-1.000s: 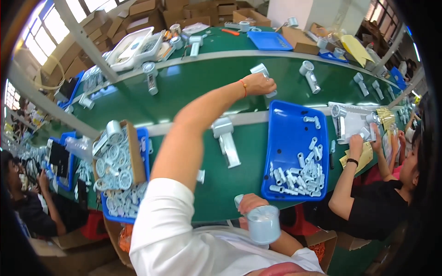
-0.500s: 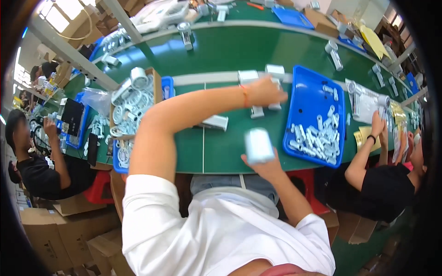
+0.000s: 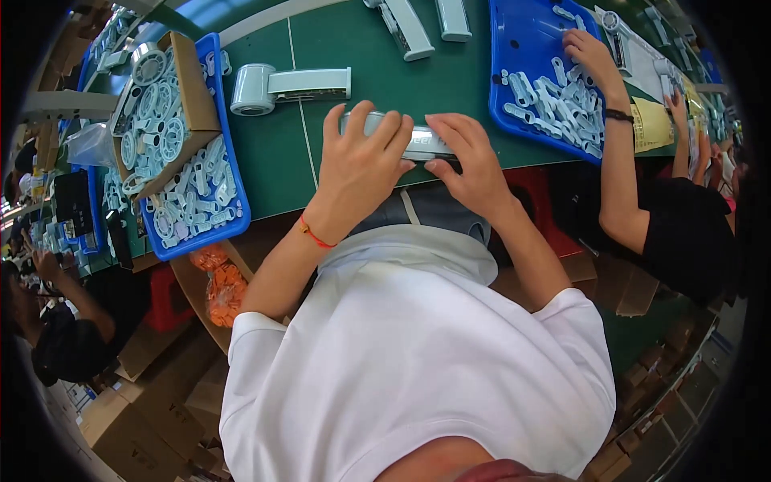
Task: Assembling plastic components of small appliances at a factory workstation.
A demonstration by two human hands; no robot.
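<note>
Both my hands are at the near edge of the green table, gripping one pale grey-blue elongated plastic housing. My left hand has its fingers curled over the left end and hides most of it. My right hand holds the other end, thumb at the near side and fingers over the top. Beyond my left hand lies a similar housing with a round head at its left end. Two more such housings, one long and one partly cut off, rest farther back.
On the left, a cardboard box of pale rings and parts sits on a blue tray with small pieces. To the right is another blue tray, where a co-worker's hand reaches in. Orange bagged items lie below the table edge.
My left hand has come back from the far side of the table and joined my right on the housing. The view has tilted downward. A co-worker's hand is now in the right tray.
</note>
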